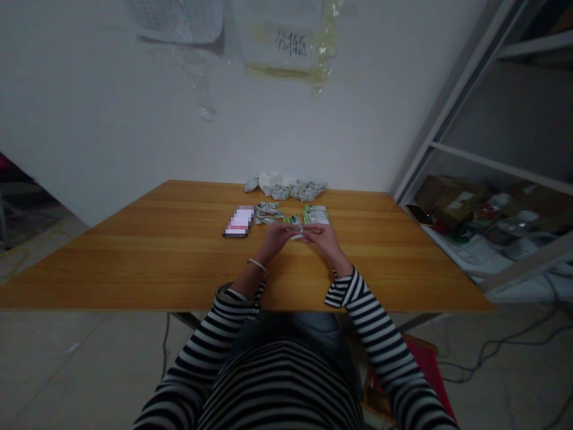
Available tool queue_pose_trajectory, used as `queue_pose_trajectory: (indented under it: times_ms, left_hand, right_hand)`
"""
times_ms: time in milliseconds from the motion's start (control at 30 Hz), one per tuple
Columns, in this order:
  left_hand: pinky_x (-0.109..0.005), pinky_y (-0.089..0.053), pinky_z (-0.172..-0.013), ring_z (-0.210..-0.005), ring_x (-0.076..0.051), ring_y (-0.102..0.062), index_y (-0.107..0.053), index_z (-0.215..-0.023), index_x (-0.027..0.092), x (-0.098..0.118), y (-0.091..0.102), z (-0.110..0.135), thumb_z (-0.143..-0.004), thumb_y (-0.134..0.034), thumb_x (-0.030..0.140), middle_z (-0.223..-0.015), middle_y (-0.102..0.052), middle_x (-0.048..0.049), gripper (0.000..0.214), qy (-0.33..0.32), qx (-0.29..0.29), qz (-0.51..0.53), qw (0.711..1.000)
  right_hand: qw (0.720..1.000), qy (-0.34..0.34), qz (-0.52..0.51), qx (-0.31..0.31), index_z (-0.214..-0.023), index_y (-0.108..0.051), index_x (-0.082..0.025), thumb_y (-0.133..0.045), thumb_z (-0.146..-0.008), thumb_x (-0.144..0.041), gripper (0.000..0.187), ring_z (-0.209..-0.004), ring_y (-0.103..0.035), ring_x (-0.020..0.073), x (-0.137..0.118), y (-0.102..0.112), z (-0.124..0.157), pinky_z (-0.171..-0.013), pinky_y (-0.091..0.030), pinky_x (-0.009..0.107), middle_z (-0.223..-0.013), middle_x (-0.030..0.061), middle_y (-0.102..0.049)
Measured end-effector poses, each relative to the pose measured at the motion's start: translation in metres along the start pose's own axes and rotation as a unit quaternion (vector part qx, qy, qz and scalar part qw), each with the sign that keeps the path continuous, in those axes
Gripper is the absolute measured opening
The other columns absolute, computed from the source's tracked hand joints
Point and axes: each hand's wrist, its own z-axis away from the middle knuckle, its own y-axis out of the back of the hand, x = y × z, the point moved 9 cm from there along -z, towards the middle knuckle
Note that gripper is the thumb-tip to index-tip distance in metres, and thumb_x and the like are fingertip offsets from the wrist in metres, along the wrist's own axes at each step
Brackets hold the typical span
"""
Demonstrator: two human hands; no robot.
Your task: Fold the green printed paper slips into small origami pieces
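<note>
Both my hands meet above the wooden table [188,263], their fingertips almost touching. My left hand [276,236] is closed in a pinch on a small green and white packet [293,220]. From the other side my right hand [324,237] pinches the same packet with closed fingers. Fingers cover part of it, and its print is too small to read. Just beyond my right hand lies a flat green and white packet [316,214]. Several crumpled green and white wrappers [268,212] lie beyond my left hand.
A phone [240,221] with a blurred screen lies left of the wrappers. Along the wall are a row of small patterned packets [304,190] and white crumpled paper [270,180]. A shelf at right holds cardboard boxes [452,200] and another phone [419,215].
</note>
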Motion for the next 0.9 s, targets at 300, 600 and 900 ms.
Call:
queue_pose_trajectory:
  times_ms: [300,600,900]
  left_hand:
    - [-0.027,-0.046,-0.059,-0.062,-0.017,-0.061,-0.079,-0.082,0.014,-0.015,0.009,0.003,-0.072,-0.074,0.052,-0.07,-0.073,-0.0035,0.039,0.075,0.065,0.056,0.994]
    - [-0.029,-0.047,-0.066,-0.068,-0.018,-0.063,-0.078,-0.076,0.016,-0.017,0.017,0.005,-0.067,-0.08,0.043,-0.071,-0.073,-0.0027,0.029,0.098,0.108,0.065,0.987]
    - [-0.026,-0.042,-0.056,-0.057,-0.015,-0.057,-0.077,-0.07,0.015,-0.026,0.006,0.011,-0.07,-0.076,0.051,-0.058,-0.066,0.0002,0.036,0.137,0.086,0.111,0.981]
  right_hand:
    - [1.0,0.023,0.011,-0.014,-0.077,-0.076,-0.017,-0.089,-0.051,-0.039,0.037,-0.07,-0.075,0.0217,-0.003,-0.016,0.004,-0.08,-0.061,0.039,-0.073,0.0042,-0.078]
    - [0.999,0.032,0.04,-0.011,-0.08,-0.076,-0.016,-0.085,-0.055,-0.047,0.04,-0.07,-0.075,0.0212,-0.001,-0.022,0.007,-0.075,-0.06,0.037,-0.074,0.0057,-0.078]
    - [0.985,0.1,0.111,0.083,-0.094,-0.075,-0.022,-0.082,-0.064,-0.039,0.035,-0.078,-0.073,0.0204,-0.008,-0.013,0.003,-0.078,-0.058,0.033,-0.084,0.0034,-0.078]
